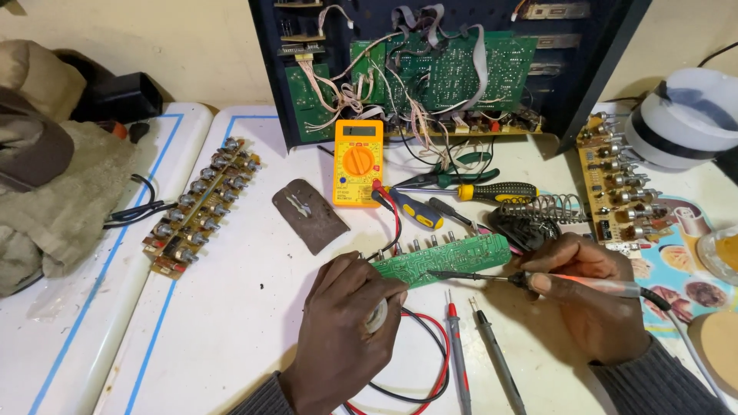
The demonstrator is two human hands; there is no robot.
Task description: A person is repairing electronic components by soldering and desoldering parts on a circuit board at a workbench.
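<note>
While left hand (346,323) steadies circuit board (442,259), right hand (592,296) solders.

green circuit board (442,260) | solder side up, tilted | soldering iron (538,281) tip touching it

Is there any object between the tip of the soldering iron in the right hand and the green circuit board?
Nothing visible. The right hand holds the thin soldering iron, whose tip already lies over the long green circuit board, steadied by the left hand.
</note>
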